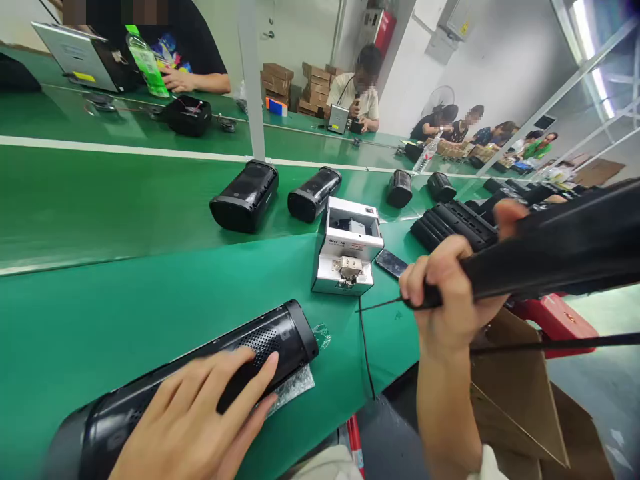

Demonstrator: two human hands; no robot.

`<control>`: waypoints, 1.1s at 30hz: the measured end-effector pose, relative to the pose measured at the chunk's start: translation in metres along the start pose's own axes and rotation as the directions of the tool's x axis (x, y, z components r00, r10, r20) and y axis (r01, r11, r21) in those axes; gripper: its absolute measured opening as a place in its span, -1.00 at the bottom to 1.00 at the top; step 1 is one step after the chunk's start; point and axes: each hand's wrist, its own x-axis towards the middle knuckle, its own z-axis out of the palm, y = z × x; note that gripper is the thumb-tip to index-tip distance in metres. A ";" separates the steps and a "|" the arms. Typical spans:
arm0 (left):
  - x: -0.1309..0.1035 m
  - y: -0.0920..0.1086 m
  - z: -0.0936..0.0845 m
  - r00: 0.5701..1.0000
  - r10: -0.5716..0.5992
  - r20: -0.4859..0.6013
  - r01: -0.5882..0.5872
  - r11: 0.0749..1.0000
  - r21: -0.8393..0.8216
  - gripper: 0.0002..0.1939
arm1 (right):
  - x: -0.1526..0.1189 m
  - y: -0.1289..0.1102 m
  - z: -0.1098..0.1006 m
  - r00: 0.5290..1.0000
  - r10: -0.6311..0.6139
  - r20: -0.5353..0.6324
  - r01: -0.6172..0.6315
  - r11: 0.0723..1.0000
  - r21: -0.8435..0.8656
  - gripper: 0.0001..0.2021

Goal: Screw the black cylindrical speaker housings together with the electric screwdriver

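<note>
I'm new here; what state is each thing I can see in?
Long black casing: lying lengthwise on the green mat
Left hand: resting on the casing
Black tool: held, thin rod outward
Right hand: closed around the tool
White machine: standing upright
Phone: lying flat, screen dark
Cardboard box: open
Ceiling light: lit

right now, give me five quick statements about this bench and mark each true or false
1. The left hand rests on a black casing. True.
2. Neither hand grips anything. False: the right hand grips a long black object.
3. A phone lies beside the white device on the green tabletop. True.
4. The only bottle in view is red. False: a green bottle and a clear bottle are in view.
5. Brown boxes are stacked in the background. True.
</note>
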 end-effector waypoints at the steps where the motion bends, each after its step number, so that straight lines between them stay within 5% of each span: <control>1: 0.008 -0.006 0.000 0.999 0.033 0.000 -0.033 0.999 -0.031 -0.57 | 0.016 -0.004 0.009 0.997 -0.078 -0.025 0.078 0.997 -0.024 -0.68; 6: 0.018 -0.021 0.003 0.995 0.096 0.005 -0.096 0.995 -0.022 -0.53 | 0.065 0.012 0.044 0.992 -0.125 0.034 0.128 0.986 -0.111 -0.86; 14: 0.015 -0.020 -0.004 0.993 0.118 0.023 -0.117 0.992 -0.055 -0.34 | 0.045 0.066 0.047 0.992 0.025 0.127 -0.018 0.998 -0.059 -0.61; 18: 0.026 -0.011 -0.008 0.985 0.167 -0.051 -0.168 0.986 -0.016 -0.44 | 0.026 0.040 0.040 0.981 0.139 0.136 -0.136 0.990 -0.032 -0.66; 20: 0.029 -0.007 -0.011 0.985 0.167 -0.053 -0.168 0.986 -0.010 -0.48 | 0.023 0.014 0.045 0.994 0.065 0.085 -0.066 0.998 0.008 -0.80; 24: 0.025 -0.003 -0.015 0.992 0.121 0.023 -0.122 0.992 0.020 -0.47 | 0.030 -0.026 0.075 0.999 0.017 0.039 -0.021 0.996 0.092 -0.68; 28: 0.017 -0.003 -0.013 0.989 0.117 0.089 -0.122 0.991 0.054 -0.46 | 0.029 -0.021 0.103 0.992 -0.021 0.121 -0.005 0.977 0.213 -0.61; 33: 0.018 0.000 -0.011 0.988 0.132 0.074 -0.138 0.988 0.074 -0.47 | 0.018 -0.007 0.111 0.973 -0.001 0.231 -0.050 0.975 0.218 -0.82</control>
